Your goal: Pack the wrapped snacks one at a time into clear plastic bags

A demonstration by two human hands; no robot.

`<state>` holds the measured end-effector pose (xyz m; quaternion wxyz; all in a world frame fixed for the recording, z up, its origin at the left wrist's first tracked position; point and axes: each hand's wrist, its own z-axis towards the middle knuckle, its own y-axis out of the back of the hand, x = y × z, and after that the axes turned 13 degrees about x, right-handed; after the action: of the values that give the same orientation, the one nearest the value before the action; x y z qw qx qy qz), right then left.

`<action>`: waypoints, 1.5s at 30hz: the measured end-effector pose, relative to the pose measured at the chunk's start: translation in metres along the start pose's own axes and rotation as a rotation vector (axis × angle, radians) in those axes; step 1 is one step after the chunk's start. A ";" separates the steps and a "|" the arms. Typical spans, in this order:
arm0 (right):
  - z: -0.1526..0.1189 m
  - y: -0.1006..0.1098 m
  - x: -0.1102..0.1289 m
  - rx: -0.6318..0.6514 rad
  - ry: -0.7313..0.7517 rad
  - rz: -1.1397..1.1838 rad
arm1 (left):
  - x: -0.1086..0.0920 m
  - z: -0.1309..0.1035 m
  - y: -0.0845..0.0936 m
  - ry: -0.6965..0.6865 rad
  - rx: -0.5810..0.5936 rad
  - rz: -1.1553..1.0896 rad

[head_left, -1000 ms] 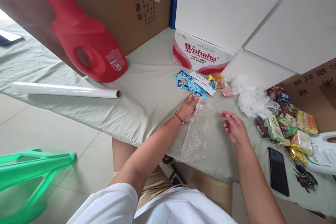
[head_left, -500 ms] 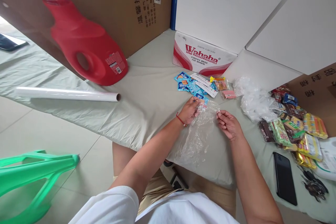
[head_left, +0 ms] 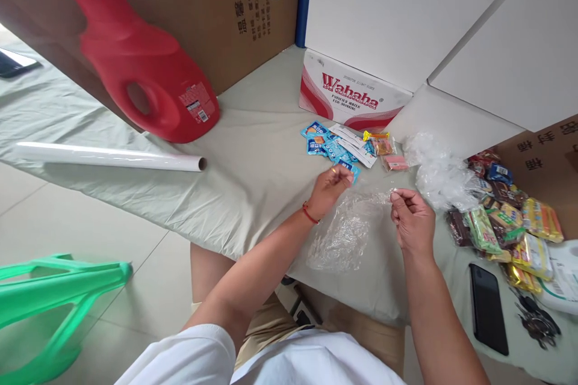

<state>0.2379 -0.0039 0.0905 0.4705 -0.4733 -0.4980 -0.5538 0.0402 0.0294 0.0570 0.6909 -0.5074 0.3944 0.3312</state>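
A crumpled clear plastic bag lies over the cloth near the table's front edge, its upper right corner pinched between the thumb and finger of my right hand. My left hand, with a red cord on its wrist, is closed beside the bag's upper left. Its fingertips are right at a blue snack packet, and whether they grip anything is hidden. Just beyond lies a pile of blue and white packets, beside a yellow-ended packet and a pink packet.
More clear bags and heaped wrapped snacks lie at right, above a black phone and keys. A Wahaha carton stands behind. At left are a red jug, a white roll and a green stool.
My right hand has moved right, drawing the bag's corner with it. My left hand has shifted slightly up and right, its fingertips now apart from most of the bag.
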 end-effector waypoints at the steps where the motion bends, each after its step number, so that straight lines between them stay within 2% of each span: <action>1: -0.003 -0.004 0.004 0.004 0.026 -0.032 | -0.003 -0.004 -0.003 0.049 0.123 -0.034; 3: -0.009 -0.014 0.012 0.028 0.075 -0.096 | -0.008 -0.011 -0.012 0.125 0.279 -0.089; 5: -0.017 -0.023 0.020 0.053 0.123 -0.171 | -0.012 -0.018 -0.024 0.138 0.302 -0.149; 10: -0.039 -0.040 0.034 0.074 0.260 -0.479 | -0.021 -0.036 -0.053 0.055 0.131 -0.347; 14: -0.055 -0.042 0.039 0.084 0.368 -0.604 | -0.025 -0.053 -0.065 0.008 -0.029 -0.375; 16: -0.062 -0.040 0.040 0.090 0.364 -0.598 | -0.026 -0.061 -0.070 -0.008 -0.052 -0.397; 22: -0.084 -0.028 0.048 0.060 0.264 -0.424 | -0.028 -0.077 -0.080 0.033 -0.025 -0.401; 26: -0.091 -0.017 0.052 0.017 0.199 -0.235 | -0.031 -0.081 -0.082 0.034 -0.040 -0.374; 30: -0.092 -0.006 0.057 -0.040 0.240 -0.015 | -0.036 -0.084 -0.086 0.035 -0.106 -0.330; 34: -0.098 -0.001 0.066 -0.045 0.183 0.238 | -0.040 -0.086 -0.088 -0.035 -0.278 -0.170; 37: -0.103 -0.002 0.068 -0.111 0.156 0.341 | -0.043 -0.088 -0.087 -0.076 -0.403 -0.056; 41: -0.105 0.004 0.065 -0.215 0.140 0.322 | -0.051 -0.091 -0.076 -0.051 -0.423 0.055; 45: -0.099 0.027 0.059 -0.220 0.104 0.306 | -0.057 -0.089 -0.046 -0.020 -0.366 0.208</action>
<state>0.2530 -0.1070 0.1461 0.5196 -0.5629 -0.3319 -0.5504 0.0345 -0.0719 0.1117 0.5529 -0.5778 0.3711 0.4720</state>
